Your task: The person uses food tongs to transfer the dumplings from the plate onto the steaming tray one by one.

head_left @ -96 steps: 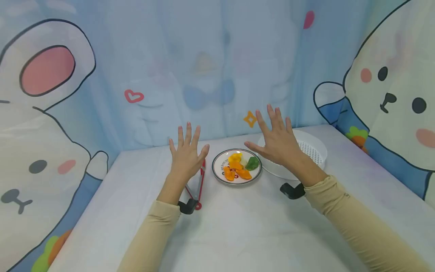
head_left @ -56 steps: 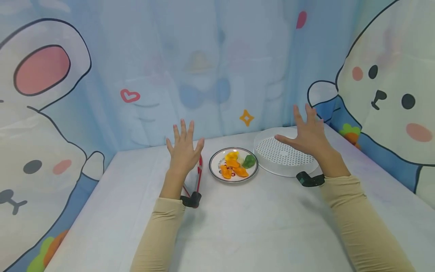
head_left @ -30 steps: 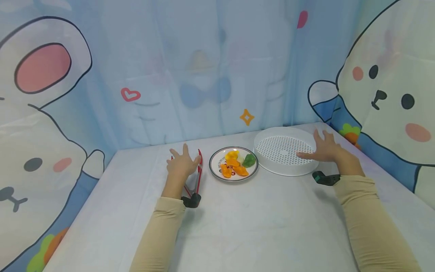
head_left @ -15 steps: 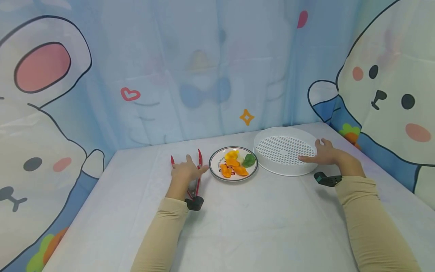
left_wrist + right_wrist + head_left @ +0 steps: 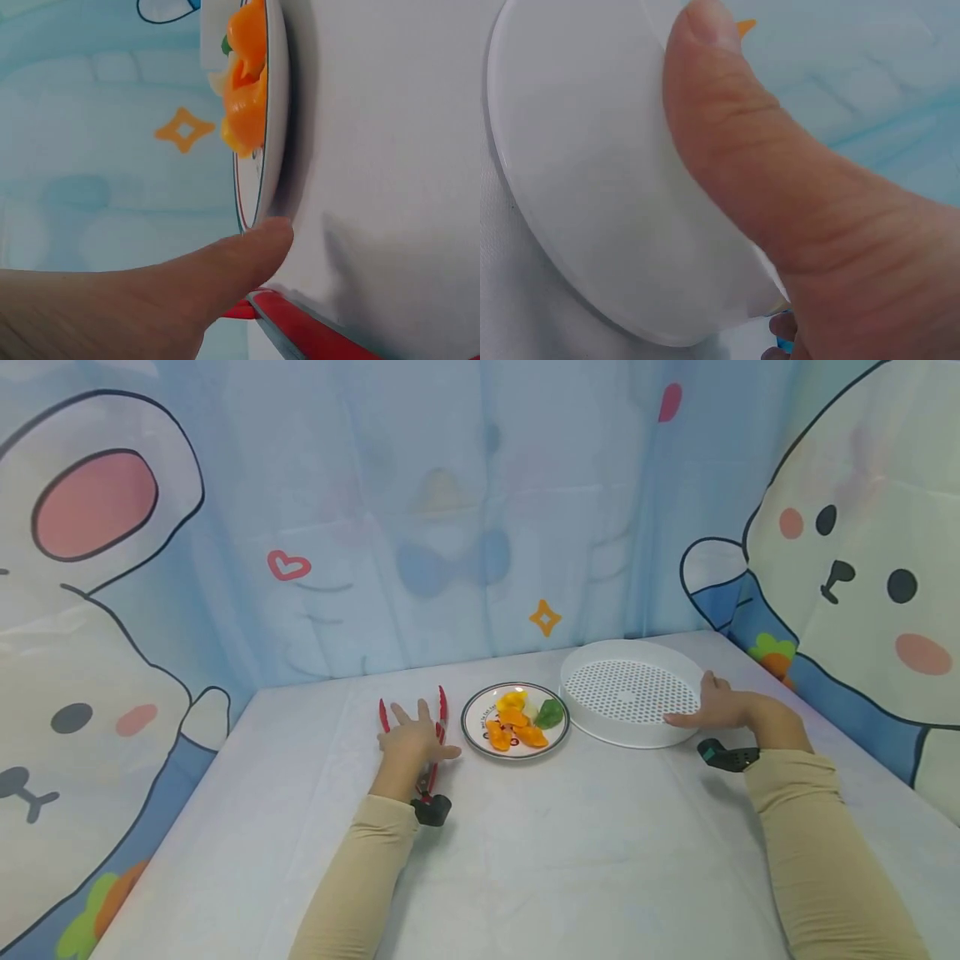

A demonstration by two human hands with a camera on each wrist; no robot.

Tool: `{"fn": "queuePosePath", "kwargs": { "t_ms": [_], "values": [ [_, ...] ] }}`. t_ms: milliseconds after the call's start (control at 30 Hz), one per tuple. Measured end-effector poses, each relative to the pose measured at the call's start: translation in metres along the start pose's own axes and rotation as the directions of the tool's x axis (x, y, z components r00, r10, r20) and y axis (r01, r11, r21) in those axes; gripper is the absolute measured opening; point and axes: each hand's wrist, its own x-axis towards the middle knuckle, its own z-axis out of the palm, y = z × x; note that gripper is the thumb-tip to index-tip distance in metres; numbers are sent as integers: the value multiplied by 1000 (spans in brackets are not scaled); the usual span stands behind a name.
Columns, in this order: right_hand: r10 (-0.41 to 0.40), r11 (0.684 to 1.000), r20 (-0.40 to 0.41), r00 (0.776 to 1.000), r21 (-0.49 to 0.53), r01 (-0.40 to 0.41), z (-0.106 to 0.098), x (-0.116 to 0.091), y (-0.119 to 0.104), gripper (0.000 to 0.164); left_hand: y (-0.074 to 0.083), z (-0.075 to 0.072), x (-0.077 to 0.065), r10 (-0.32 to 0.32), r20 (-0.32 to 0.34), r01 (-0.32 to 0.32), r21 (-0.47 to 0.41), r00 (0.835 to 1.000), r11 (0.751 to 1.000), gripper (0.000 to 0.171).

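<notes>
My left hand [image 5: 411, 748] is spread low over a pair of red-and-grey tongs [image 5: 442, 702], which lie spread with their tips pointing away from me. The palm hides much of the tongs, while in the left wrist view the thumb [image 5: 247, 251] sticks out above a red tong arm [image 5: 311, 330]. My right hand [image 5: 722, 706] grips the right side of a white round strainer basket [image 5: 626, 735] with a perforated middle. Its thumb [image 5: 727, 142] lies bent across the rim in the right wrist view, and fingertips [image 5: 780, 326] show past the basket's edge.
Between the hands stands a dark-rimmed plate [image 5: 480, 750] with orange and yellow pieces [image 5: 513, 718] and a green leaf [image 5: 550, 713]. It sits close beside the basket. A white cloth covers the table [image 5: 525, 860]; a blue cartoon-print curtain [image 5: 337, 510] hangs behind it.
Both hands have come down from raised, spread poses. The left has lowered over the tongs; the right has moved right and down onto the basket's rim. Plate and basket stay put.
</notes>
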Motion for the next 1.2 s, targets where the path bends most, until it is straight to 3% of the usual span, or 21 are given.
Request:
{"fn": "queuePosePath", "kwargs": {
  "t_ms": [200, 400, 533, 633, 733, 900, 1033, 1200],
  "values": [
    [-4, 1000, -1, 1000, -7, 4, 0, -1, -1, 133, -15, -2, 8, 64, -92, -68, -39, 994, 997, 109],
    [-9, 1000, -8, 1000, -14, 9, 0, -2, -2, 132, -24, -6, 13, 138, -99, -147, -97, 986, 984, 108],
    [-14, 1000, -18, 1000, -25, 14, 1, -2, -1, 131, -26, -5, 15, 168, -116, -177, -72, 979, 982, 105],
    [-12, 999, -22, 1000, -34, 11, 0, -2, 0, 131, -25, -5, 13, 111, -112, -120, -76, 988, 990, 106],
    [-11, 999, -25, 1000, -51, 10, -1, -2, 1, 131, -23, -7, 6, 6, -72, -12, -94, 997, 996, 107],
    [-8, 998, -26, 1000, -64, 6, -2, -1, 2, 131, -20, -8, 0, -109, -4, 109, -46, 994, 993, 111],
    [-9, 998, -28, 1000, -60, 7, -2, 0, 3, 131, -18, -3, 5, -122, -15, 122, -15, 992, 992, 112],
    [-2, 999, -26, 1000, -51, 1, -1, 2, 6, 130, -21, 1, 13, -108, -94, 103, -47, 990, 994, 110]
  ]
}}
